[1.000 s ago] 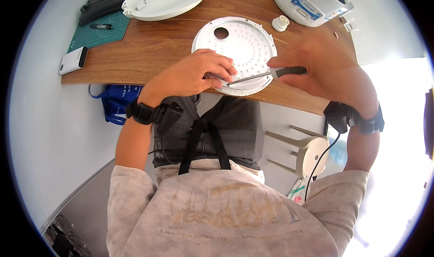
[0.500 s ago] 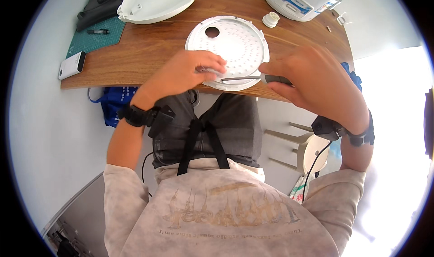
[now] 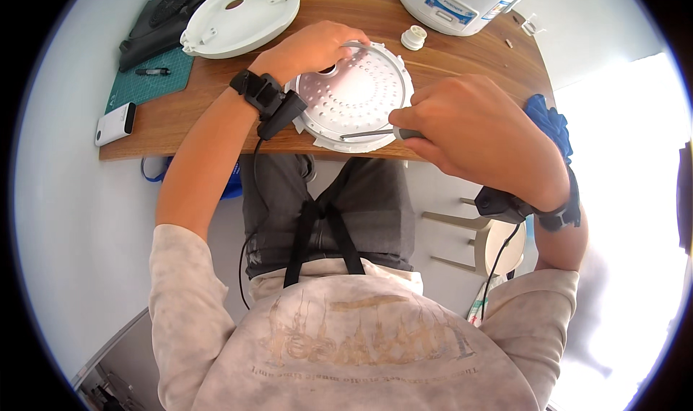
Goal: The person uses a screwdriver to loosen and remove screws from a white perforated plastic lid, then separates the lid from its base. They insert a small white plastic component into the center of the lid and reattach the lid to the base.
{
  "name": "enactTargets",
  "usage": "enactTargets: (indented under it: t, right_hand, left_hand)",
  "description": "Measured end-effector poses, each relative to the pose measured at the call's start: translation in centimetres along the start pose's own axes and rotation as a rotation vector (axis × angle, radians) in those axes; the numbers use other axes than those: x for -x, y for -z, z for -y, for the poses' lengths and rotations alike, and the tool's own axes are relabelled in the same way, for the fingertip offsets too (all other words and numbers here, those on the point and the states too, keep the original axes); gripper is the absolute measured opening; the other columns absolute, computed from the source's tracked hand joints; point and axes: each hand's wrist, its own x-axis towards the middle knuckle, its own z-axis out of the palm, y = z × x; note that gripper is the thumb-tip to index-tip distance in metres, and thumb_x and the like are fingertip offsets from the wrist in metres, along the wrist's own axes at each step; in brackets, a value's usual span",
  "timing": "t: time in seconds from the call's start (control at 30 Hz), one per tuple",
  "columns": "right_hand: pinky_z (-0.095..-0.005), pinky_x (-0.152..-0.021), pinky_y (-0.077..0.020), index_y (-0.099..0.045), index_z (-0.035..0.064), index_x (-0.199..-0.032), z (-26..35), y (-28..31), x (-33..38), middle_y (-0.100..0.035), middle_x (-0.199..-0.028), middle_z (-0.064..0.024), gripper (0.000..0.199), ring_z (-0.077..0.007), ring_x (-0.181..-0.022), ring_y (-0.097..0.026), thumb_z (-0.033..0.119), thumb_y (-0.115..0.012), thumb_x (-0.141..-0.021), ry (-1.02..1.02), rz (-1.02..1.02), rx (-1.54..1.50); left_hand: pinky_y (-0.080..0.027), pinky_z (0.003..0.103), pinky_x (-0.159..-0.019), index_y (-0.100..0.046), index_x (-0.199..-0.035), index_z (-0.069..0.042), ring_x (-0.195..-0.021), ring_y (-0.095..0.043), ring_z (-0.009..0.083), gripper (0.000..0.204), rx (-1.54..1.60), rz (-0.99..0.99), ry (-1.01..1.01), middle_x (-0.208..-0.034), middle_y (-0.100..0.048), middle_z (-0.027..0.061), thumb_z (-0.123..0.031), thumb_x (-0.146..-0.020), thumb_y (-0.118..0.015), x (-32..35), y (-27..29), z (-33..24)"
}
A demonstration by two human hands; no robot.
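Note:
A round lid plate (image 3: 361, 97), with a shiny dimpled metal face and a white rim, lies by the table's front edge. My left hand (image 3: 317, 46) reaches across to its far rim, fingers curled onto that edge and partly covering the round hole. My right hand (image 3: 462, 122) is closed around the grey handle of a screwdriver (image 3: 368, 133). The shaft points left, its tip at the plate's near rim. Whether a screw sits under the tip is too small to tell.
A white outer lid (image 3: 245, 32) lies at the back left, beside a green cutting mat (image 3: 155, 86) and a white power bank (image 3: 115, 124). A white rice cooker body (image 3: 440, 10) and a small white round part (image 3: 413, 37) stand at the back right.
My left hand has moved from the plate's near side to its far rim. The plate's metal face now catches the light differently. The screwdriver tip has shifted slightly left and stays by the near rim.

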Motion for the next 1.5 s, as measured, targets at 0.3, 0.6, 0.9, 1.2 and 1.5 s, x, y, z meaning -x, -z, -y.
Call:
enactTargets:
  t: [0.3, 0.6, 0.9, 1.2, 1.5]
  right_hand:
    - [-0.0397, -0.064, -0.0512, -0.064, 0.0034, -0.071, 0.1, 0.2, -0.1, -0.067, -0.074, -0.0144, 0.016, -0.0323, -0.072, -0.067, 0.006, -0.080, -0.070, -0.008, 0.054, -0.046]
    - [-0.0464, -0.075, -0.0516, -0.074, 0.0055, -0.098, 1.2, 1.4, 0.1, -0.069, -0.081, -0.0138, 0.016, -0.0356, -0.083, -0.067, 0.019, -0.073, -0.090, -0.135, 0.240, -0.010]
    - [-0.0488, -0.076, -0.0511, -0.074, 0.0030, -0.088, 0.5, 1.6, 1.4, -0.068, -0.081, -0.0159, 0.016, -0.0389, -0.084, -0.065, 0.019, -0.072, -0.089, -0.319, 0.247, 0.005]
    - [-0.0491, -0.078, -0.0510, -0.077, 0.0046, -0.097, -0.6, 1.4, 2.5, -0.067, -0.081, -0.0185, 0.018, -0.0398, -0.085, -0.064, 0.020, -0.073, -0.088, -0.365, 0.191, -0.037]
    - [-0.0480, -0.079, -0.0518, -0.078, 0.0071, -0.105, -1.3, 0.8, 3.0, -0.069, -0.086, -0.0188, 0.022, -0.0390, -0.087, -0.065, 0.021, -0.073, -0.089, -0.381, 0.114, -0.060]
  left_hand:
    - [-0.058, 0.039, -0.080, -0.074, -0.116, -0.020, -0.086, -0.070, 0.0257, 0.037, -0.066, 0.085, 0.234, -0.101, -0.073, 0.0100, 0.001, -0.086, -0.064, 0.6, 1.7, 0.2]
    - [-0.058, 0.042, -0.072, -0.072, -0.113, -0.016, -0.079, -0.072, 0.0321, 0.036, -0.180, 0.051, 0.260, -0.089, -0.073, 0.0140, 0.003, -0.083, -0.067, 1.9, 2.8, -0.1]
    - [-0.053, 0.041, -0.072, -0.061, -0.138, -0.020, -0.083, -0.064, 0.0295, 0.062, -0.376, -0.072, 0.153, -0.089, -0.064, 0.0113, -0.002, -0.081, -0.074, 4.9, 1.5, 0.1]
    - [-0.054, 0.042, -0.075, -0.059, -0.143, -0.020, -0.083, -0.064, 0.0329, 0.059, -0.371, 0.062, 0.301, -0.094, -0.062, 0.0158, -0.002, -0.087, -0.065, 8.1, 2.5, -2.3]
    - [-0.051, 0.045, -0.075, -0.069, -0.129, -0.007, -0.084, -0.063, 0.0366, 0.038, -0.240, 0.044, 0.492, -0.091, -0.061, 0.0190, -0.013, -0.091, -0.064, 12.0, 4.4, -7.0]
